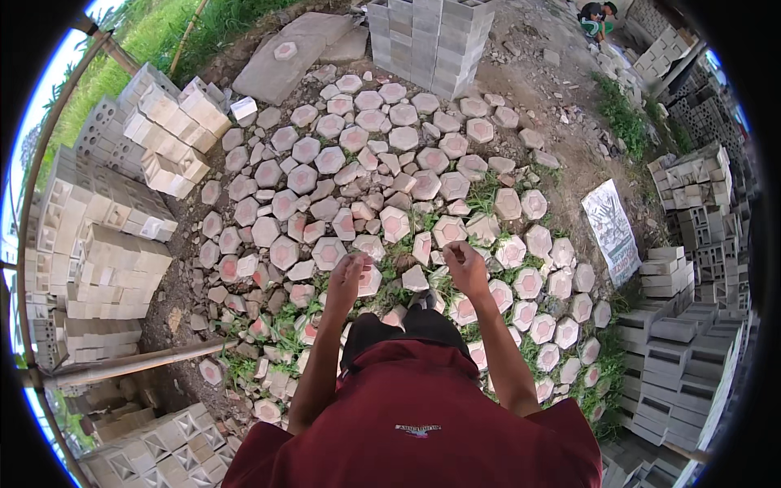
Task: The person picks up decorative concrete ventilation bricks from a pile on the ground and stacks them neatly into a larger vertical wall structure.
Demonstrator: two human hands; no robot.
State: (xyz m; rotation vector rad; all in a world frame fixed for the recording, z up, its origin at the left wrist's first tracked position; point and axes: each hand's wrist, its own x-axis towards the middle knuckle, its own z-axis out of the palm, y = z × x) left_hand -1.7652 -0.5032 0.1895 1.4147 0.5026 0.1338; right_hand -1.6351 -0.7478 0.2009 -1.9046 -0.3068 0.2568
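Note:
My left hand (348, 275) is raised in front of my body, its fingers loosely bent and nothing seen in them. My right hand (468, 267) is held up at about the same height to the right, fingers half curled, with no object visible in it. Beneath both hands lies ground paved with hexagonal concrete pavers (450, 231) that have reddish centres. One paver (370, 282) shows just beside my left hand. Between the hands lie a narrow tilted paver piece (421, 247) and a pale broken piece (415, 279). Neither hand visibly touches a paver.
Stacks of hollow concrete blocks stand at the left (122, 260) and right (679, 358). A tall block stack (429, 45) rises at the far side, near a flat slab (281, 69). A printed white sack (610, 230) lies at right. A bamboo pole (138, 362) crosses lower left. Another person (598, 18) crouches far right.

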